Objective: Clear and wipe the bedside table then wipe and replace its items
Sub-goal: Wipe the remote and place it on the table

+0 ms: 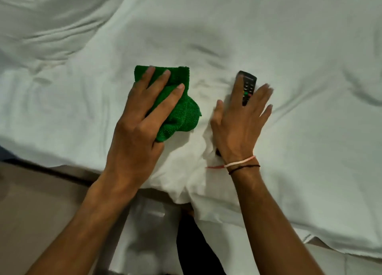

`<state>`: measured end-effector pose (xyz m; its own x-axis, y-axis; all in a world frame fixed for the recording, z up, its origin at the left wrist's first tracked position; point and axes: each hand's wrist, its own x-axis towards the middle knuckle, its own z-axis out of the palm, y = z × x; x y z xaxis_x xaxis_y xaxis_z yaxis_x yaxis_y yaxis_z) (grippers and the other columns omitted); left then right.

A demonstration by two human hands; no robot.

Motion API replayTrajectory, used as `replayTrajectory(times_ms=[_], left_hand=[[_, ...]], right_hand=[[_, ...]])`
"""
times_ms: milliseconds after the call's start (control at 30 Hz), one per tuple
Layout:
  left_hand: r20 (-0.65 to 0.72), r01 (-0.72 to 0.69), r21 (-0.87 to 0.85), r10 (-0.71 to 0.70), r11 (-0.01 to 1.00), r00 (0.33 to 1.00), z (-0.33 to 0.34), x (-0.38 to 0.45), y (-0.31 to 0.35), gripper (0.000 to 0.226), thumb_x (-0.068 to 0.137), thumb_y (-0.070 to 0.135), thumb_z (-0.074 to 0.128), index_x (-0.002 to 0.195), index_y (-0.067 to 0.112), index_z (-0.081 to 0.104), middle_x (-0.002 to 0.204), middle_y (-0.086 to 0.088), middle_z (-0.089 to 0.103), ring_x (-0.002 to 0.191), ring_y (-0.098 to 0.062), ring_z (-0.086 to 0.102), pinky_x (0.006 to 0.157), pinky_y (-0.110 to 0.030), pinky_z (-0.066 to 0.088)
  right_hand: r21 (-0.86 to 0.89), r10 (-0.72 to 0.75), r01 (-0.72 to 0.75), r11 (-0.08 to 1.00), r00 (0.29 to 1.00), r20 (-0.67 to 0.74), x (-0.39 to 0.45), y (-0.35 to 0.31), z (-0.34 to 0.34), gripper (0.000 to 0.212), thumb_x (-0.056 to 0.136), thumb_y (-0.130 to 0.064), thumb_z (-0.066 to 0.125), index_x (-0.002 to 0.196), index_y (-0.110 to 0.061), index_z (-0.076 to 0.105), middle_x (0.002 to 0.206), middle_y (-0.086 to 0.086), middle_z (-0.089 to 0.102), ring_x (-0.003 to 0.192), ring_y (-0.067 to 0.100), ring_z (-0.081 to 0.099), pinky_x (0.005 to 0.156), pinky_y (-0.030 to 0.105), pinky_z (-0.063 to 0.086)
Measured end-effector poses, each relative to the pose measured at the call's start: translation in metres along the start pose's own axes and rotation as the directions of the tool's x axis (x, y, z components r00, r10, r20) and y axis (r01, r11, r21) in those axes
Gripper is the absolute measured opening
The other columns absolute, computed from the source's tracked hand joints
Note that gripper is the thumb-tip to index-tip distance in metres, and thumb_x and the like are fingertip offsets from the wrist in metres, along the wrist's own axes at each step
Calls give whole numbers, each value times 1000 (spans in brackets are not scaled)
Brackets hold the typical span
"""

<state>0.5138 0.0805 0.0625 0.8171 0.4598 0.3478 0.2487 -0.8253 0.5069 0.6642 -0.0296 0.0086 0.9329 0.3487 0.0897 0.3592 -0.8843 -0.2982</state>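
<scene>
A green microfibre cloth (182, 111) lies bunched on the white bed sheet. My left hand (142, 117) rests flat on top of it with the fingers spread, the thumb tucked under its near edge. A black remote control (249, 83) with coloured buttons lies on the sheet to the right. My right hand (237, 126) lies over the remote's near end, fingers spread and slightly blurred; only the far half of the remote shows between the fingers. The bedside table is out of view.
The rumpled white sheet (206, 26) fills most of the view. Its near edge hangs over the bed side at the bottom. A beige floor (31, 202) shows at the lower left, and a dark trouser leg (192, 243) at the bottom centre.
</scene>
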Motion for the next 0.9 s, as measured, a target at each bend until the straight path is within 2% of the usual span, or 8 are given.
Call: replayTrajectory(times_ms=[267, 367, 433, 500, 567, 700, 800, 900], left_hand=[[-68, 37, -51, -40, 998, 997, 17, 17, -18, 48, 95, 2, 47, 142, 4, 55, 152, -19, 47, 148, -39, 34, 120, -45, 37], [-139, 124, -87, -135, 988, 981, -6, 7, -30, 55, 89, -6, 50, 143, 4, 53, 153, -18, 47, 148, -38, 35, 123, -36, 33], [-198, 215, -126, -237, 969, 951, -35, -10, -40, 65, 82, -14, 52, 144, 4, 51, 153, -17, 47, 148, -35, 37, 124, -30, 30], [-263, 301, -158, -334, 940, 905, -68, -37, -51, 73, 77, -19, 54, 146, 4, 49, 154, -16, 47, 148, -31, 39, 123, -36, 33], [-331, 389, -178, -428, 904, 841, -104, -72, -64, 78, 76, -22, 59, 148, 6, 46, 153, -12, 49, 145, -25, 45, 119, -38, 38], [-409, 536, -197, -565, 821, 716, -160, -140, -94, 81, 73, -18, 61, 147, 11, 49, 148, -5, 55, 137, -15, 52, 113, -18, 39], [-323, 575, -190, -604, 796, 729, -186, -200, -119, 76, 72, -16, 61, 143, 9, 54, 151, -10, 53, 144, -22, 45, 120, -29, 33], [-299, 655, -211, -686, 725, 663, -201, -259, -135, 74, 77, -15, 57, 145, 16, 54, 156, -9, 47, 149, -19, 36, 124, -23, 26]], right_hand=[[565, -102, 94, 820, 995, -17, -7, -1, 11, 62, 89, -5, 57, 149, -12, 47, 156, 20, 38, 144, 33, 39, 114, 45, 41], [761, -189, 110, 640, 982, 18, -17, -32, -1, 57, 87, 2, 65, 143, -7, 54, 141, 12, 55, 128, 20, 56, 106, 33, 51], [892, -229, -67, 446, 955, 186, -33, -65, -12, 57, 88, 5, 67, 142, -7, 55, 139, 8, 61, 126, 15, 61, 106, 30, 51], [904, -326, -368, 216, 846, 423, -59, -96, -23, 57, 89, 9, 64, 143, -9, 54, 135, 10, 66, 126, 21, 63, 107, 35, 51], [740, -455, -668, 79, 637, 623, -100, -124, -24, 58, 86, 6, 64, 140, -13, 58, 131, 15, 68, 126, 31, 62, 108, 37, 50], [337, -732, -941, -14, 239, 638, -202, -164, -10, 66, 84, -9, 67, 147, -13, 49, 148, 21, 52, 138, 42, 48, 118, 42, 36], [43, -787, -998, -47, 64, 613, -269, -197, 1, 50, 101, -6, 46, 150, -14, 42, 146, 21, 54, 137, 40, 51, 127, 42, 17], [14, -694, -1000, -22, 26, 719, -321, -224, 14, 42, 106, -17, 40, 146, -16, 49, 142, 13, 61, 132, 32, 57, 127, 43, 16]])
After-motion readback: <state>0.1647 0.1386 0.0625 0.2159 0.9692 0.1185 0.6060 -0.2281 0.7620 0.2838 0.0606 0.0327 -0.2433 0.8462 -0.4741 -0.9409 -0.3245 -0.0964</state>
